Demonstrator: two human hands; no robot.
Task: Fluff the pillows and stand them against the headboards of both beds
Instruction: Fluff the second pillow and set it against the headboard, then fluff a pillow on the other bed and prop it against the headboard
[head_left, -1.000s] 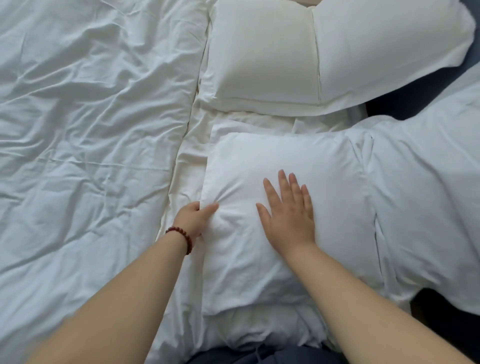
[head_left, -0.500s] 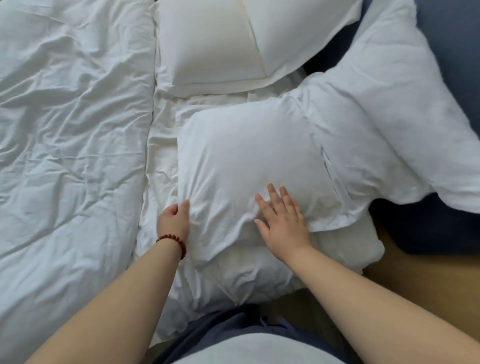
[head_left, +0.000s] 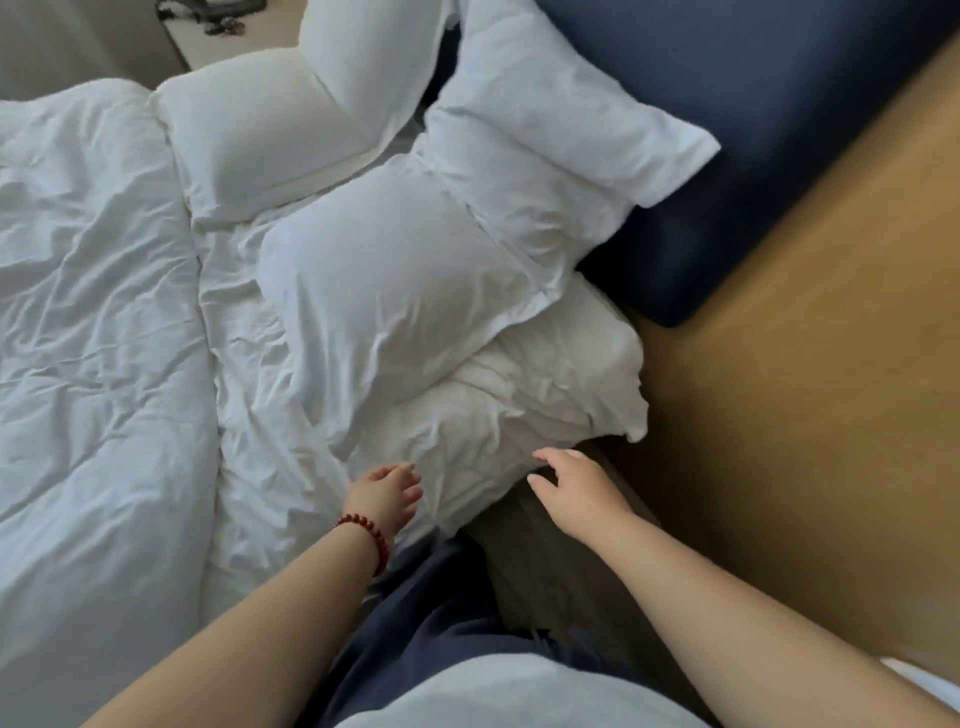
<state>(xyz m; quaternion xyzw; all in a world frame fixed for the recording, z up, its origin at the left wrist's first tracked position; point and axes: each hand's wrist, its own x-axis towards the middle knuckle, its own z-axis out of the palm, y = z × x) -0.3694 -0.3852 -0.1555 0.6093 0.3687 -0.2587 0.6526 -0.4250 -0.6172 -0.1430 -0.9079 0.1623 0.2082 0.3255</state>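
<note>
A white pillow (head_left: 395, 291) lies flat at the head of the bed. A second white pillow (head_left: 550, 135) leans partly against the dark blue headboard (head_left: 769, 156), overlapping the first. Another white pillow (head_left: 249, 130) lies at the far side. My left hand (head_left: 387, 491), with a red bead bracelet, hovers open over the rumpled sheet near the bed's corner. My right hand (head_left: 576, 486) is open too, fingers spread just off the bed's edge. Neither hand holds anything.
A crumpled white duvet (head_left: 93, 338) covers the bed on the left. The fitted sheet bunches at the mattress corner (head_left: 566, 395). A tan wall or panel (head_left: 805, 415) runs on the right. A nightstand with dark items (head_left: 208, 21) stands at the far top.
Both hands have come off the near pillow and drawn back toward the bed's corner. The view has swung right, showing the headboard and wall.
</note>
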